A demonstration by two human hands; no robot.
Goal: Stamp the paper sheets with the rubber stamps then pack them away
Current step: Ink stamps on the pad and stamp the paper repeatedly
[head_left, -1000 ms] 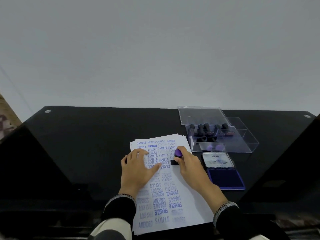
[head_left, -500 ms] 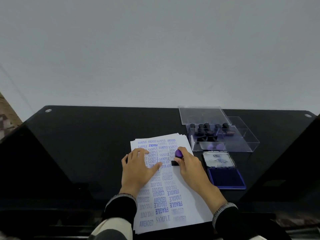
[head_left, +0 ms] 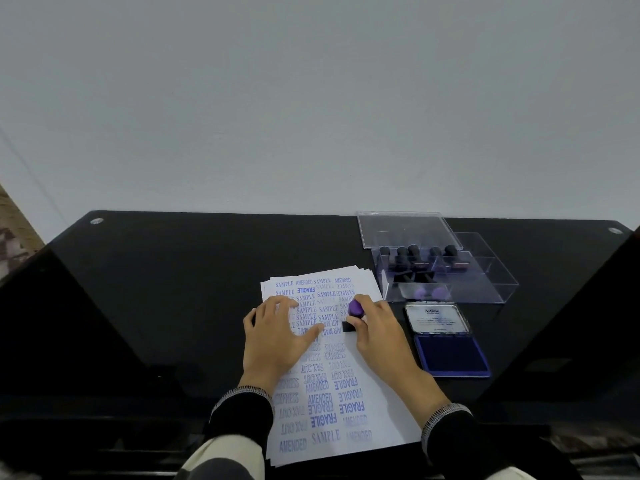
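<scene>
A: Nearest us we see a glossy black worktop (head_left: 166, 306), its front edge under our two dark sleeves. What lies on it?

B: A fanned stack of paper sheets (head_left: 377, 403), reaching from the near edge toward the middle. Our left hand (head_left: 277, 337) rests flat on the stack with its fingers spread and straight, gripping nothing. Our right hand (head_left: 377, 327) has its grip closed round a rubber stamp (head_left: 355, 315) with a purple knob and a black base, and the base sits on the top sheet.

A: And the containers?

B: Just right of the sheets we see an open ink pad (head_left: 450, 355), dark blue, its lid (head_left: 437, 318) folded back on the far side. Beyond that stands a clear plastic box (head_left: 491, 289). Its left part holds several stamps (head_left: 415, 258) with dark handles, and two purple knobs show at its near wall; the right part looks bare. A clear cover (head_left: 405, 230) leans at the back of the box.

A: What can we read?

B: "Artline" on the lid of the ink pad; the smaller print there is too fine. The top sheet carries blue words, some upside down: SAMPLE, AMENDED, FRAGILE, AIR MAIL, EXPRESS, FAX OUT.

A: And farthest off?

B: A plain pale wall (head_left: 311, 98) behind the worktop, with a strip of patterned fabric (head_left: 14, 226) at the far left.
</scene>
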